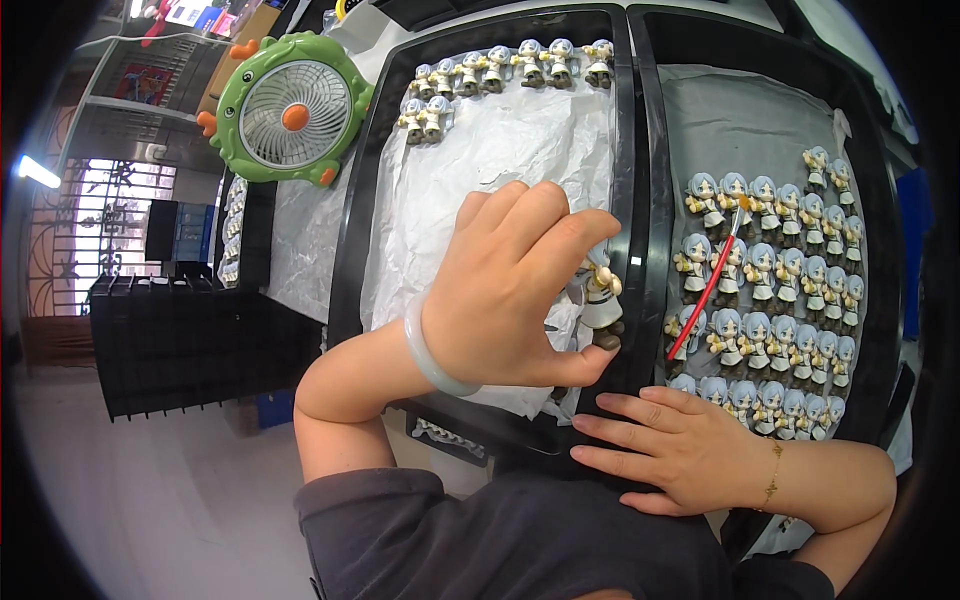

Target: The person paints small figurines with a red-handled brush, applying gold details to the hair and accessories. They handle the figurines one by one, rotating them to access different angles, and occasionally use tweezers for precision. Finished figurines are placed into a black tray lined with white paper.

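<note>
Between the thumb and forefinger of my left hand [510, 290] is a small figurine [602, 305] with a white and gold outfit and dark feet. My left hand hangs over the near right part of a black tray [350, 250] lined with crumpled white paper [510, 140]. My right hand [680, 450] lies with fingers stretched over the near rims of the two trays and holds nothing. Beyond it, the right black tray [650, 130] bears rows of blue-haired figurines [762, 270]. A red-handled paintbrush [706, 295] rests across some of them.
More figurines [495, 68] stand along the far edge of the left tray. A green animal-shaped fan [295, 110] stands at the far left. Below it to the left is a black ribbed crate [190, 345], and a narrow tray of figurines [233, 230] sits near the fan.
</note>
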`<state>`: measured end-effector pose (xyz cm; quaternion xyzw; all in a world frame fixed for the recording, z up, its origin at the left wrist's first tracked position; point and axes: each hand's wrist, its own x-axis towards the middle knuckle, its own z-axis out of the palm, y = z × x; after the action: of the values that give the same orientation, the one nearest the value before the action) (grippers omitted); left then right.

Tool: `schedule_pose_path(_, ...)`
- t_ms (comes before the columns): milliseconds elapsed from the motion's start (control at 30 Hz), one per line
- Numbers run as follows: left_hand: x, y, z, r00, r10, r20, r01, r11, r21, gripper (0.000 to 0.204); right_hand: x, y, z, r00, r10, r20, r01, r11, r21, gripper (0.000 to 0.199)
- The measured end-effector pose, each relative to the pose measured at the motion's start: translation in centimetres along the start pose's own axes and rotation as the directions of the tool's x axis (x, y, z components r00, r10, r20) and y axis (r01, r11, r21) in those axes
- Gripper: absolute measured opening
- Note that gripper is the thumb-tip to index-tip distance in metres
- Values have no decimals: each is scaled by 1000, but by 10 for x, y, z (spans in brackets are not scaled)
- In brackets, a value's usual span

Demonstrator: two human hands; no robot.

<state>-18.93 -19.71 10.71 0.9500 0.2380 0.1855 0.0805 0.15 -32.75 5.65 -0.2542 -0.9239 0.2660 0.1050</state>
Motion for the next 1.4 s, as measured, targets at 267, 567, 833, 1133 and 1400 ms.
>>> schedule_pose_path(267,-1,1,-2,1000,17,-13,-17,1000,-8,67,0,1,-1,1000,-11,-6,12,999,37,57)
schedule_pose_path(567,0,2,-2,994,98,-43,-100,994,-51,68,0,3,3,996,-14,-93,29,985,168,52)
schedule_pose_path(833,-18,22,9,920,363,-150,-377,923,-77,46,2,8,8,788,392,-475,48,729,682,44)
schedule_pose_path(1133,-48,10,25,873,382,-304,-434,893,-122,96,-39,-18,-37,740,368,-563,118,754,647,32)
schedule_pose_path(1400,-14,6,30,947,307,-89,-316,943,-107,49,-289,-105,8,-35,767,-641,-164,629,760,48)
